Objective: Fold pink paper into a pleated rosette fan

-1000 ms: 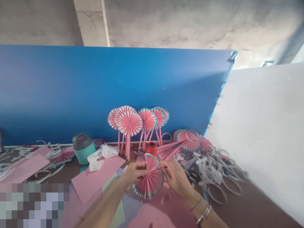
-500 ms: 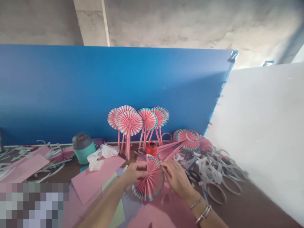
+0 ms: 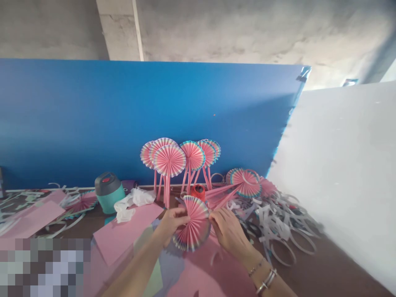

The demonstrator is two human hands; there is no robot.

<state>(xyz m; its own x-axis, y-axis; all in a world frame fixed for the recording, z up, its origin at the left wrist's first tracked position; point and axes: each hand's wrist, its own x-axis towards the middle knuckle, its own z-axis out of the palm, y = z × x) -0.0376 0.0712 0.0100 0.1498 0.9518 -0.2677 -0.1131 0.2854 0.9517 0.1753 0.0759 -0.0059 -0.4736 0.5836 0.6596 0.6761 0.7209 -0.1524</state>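
A pleated pink paper fan (image 3: pixel 195 225) with a pale striped rim is spread out between my two hands above the table. My left hand (image 3: pixel 173 222) pinches it at its left side near the centre, thumb on the folds. At the fan's right edge, the fingertips of my right hand (image 3: pixel 227 229) are pressed together on the rim. Bracelets circle my right wrist. Just behind the fan is a red roll (image 3: pixel 198 191), partly covered by it. Under my hands lie pink paper sheets (image 3: pixel 213 274).
Several finished round fans (image 3: pixel 169 161) stand against a blue panel (image 3: pixel 123 103). More fans (image 3: pixel 246 183) lie at the right beside heaped white paper strips (image 3: pixel 272 222). A teal flask (image 3: pixel 109 196), white crumpled tissue (image 3: pixel 139 198) and pink sheets (image 3: pixel 130 231) are at the left.
The fan has risen slightly and opened a little more toward a full circle, covering more of the red roll. Both hands keep their pinch and have barely moved.
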